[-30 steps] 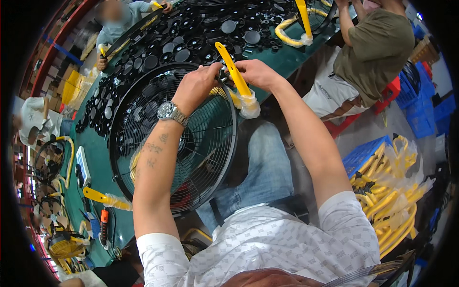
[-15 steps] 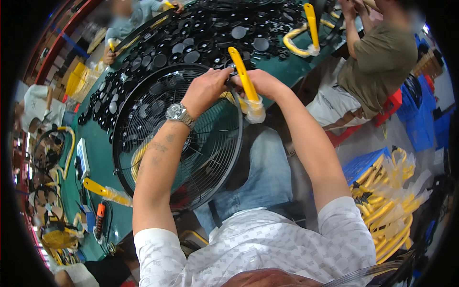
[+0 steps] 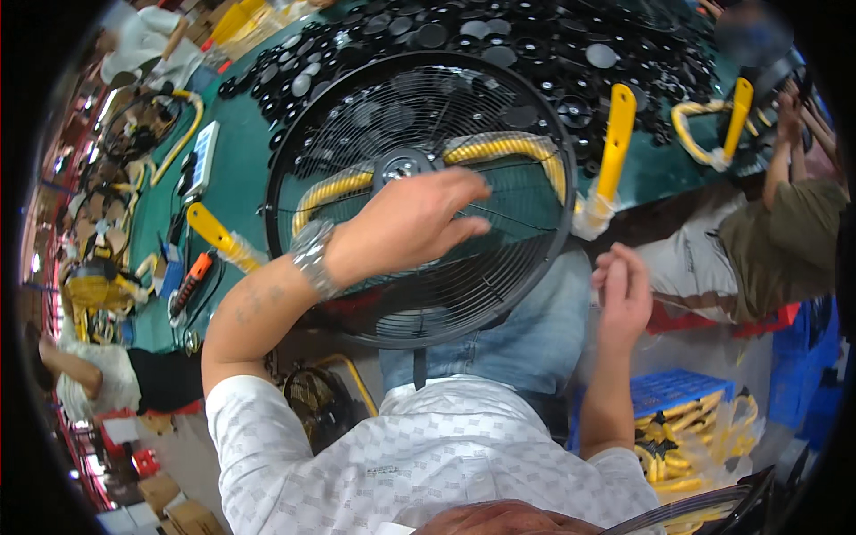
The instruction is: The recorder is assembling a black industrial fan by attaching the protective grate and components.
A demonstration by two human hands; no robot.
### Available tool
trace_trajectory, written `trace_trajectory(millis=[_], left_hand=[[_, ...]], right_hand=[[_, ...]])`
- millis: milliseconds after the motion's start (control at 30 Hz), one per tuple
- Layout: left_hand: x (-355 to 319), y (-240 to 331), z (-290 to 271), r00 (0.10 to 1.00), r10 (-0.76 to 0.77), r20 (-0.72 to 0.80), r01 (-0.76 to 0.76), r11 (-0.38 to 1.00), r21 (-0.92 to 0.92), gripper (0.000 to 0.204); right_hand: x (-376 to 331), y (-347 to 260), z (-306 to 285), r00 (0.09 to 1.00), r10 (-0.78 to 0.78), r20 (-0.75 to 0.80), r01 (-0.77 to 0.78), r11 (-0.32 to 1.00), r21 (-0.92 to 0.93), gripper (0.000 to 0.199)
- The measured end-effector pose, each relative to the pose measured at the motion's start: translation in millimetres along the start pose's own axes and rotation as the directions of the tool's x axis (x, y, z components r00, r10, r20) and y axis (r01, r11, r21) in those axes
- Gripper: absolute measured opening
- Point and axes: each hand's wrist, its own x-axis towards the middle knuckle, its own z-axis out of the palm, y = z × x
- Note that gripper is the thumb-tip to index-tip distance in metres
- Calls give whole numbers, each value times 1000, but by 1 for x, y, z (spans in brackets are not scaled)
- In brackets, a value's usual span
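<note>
The fingers of the left hand lie flat and close together, palm down on the wire front of a round black fan guard, just below its grey centre hub. A metal wristwatch sits on that wrist. The right hand is open and loosely spread, holding nothing, just off the guard's right rim. The guard lies partly on the green table and overhangs the person's lap. A yellow tube frame shows through the wires, with a yellow wrapped bar standing beside the rim.
</note>
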Motion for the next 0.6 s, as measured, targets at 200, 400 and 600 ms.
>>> trace_trajectory(millis=[200,400,600], left_hand=[[-79,-2,-39,984,-169,58,144,943,299,32],[-115,-50,-64,885,-461,-65,391,661,640,38],[-117,-108,-44,683,-675,-278,627,347,697,47]], right_hand=[[-34,18,36,864,148,481,-333,885,327,56],[-32,15,63,767,241,594,-606,579,546,62],[-41,9,73,753,337,565,-648,527,550,86]])
